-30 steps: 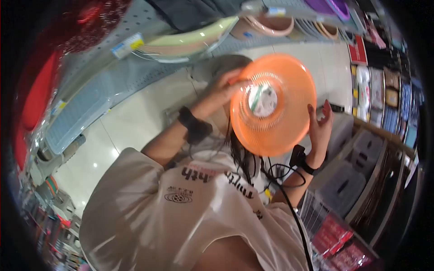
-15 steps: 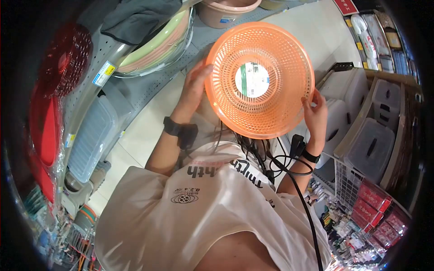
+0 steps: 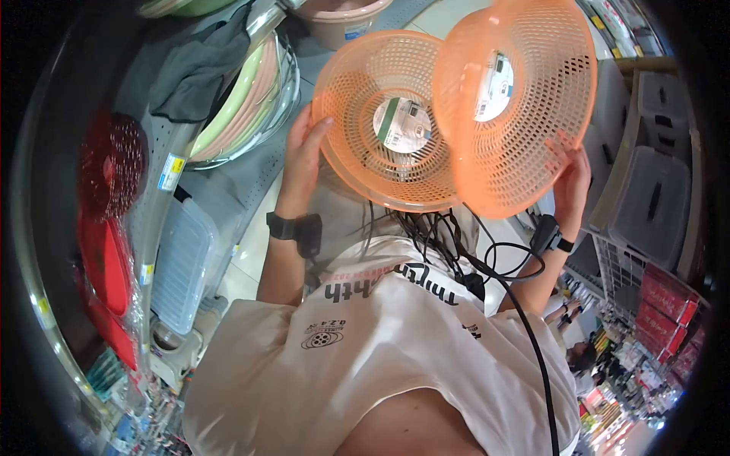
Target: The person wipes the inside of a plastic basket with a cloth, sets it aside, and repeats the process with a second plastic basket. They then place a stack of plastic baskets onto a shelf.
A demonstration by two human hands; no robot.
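Two orange plastic colander baskets with round paper labels are held up in front of my chest. My left hand (image 3: pixel 304 156) grips the rim of the left colander (image 3: pixel 351 114), its thumb on the inner side. My right hand (image 3: pixel 572 175) holds the edge of the right colander (image 3: pixel 536 99), its fingers partly seen through the mesh. The right one is tilted and overlaps the left one's right side. A dark band with a small box sits on each wrist, and black cables (image 3: pixel 525 334) hang across my white shirt (image 3: pixel 380 327).
On the left shelf are stacked green and pink basins (image 3: pixel 242 114), a dark cloth (image 3: pixel 201 72), a clear lidded box (image 3: pixel 182 262) and red plastic goods (image 3: pixel 110 266). A pink tub (image 3: pixel 342 17) stands ahead. Grey storage boxes (image 3: pixel 650 205) and a wire rack (image 3: pixel 620 281) are on the right.
One colander was visible between both hands; now two show, pulled apart. My right hand has moved right with one, while the left hand and its colander shifted slightly left.
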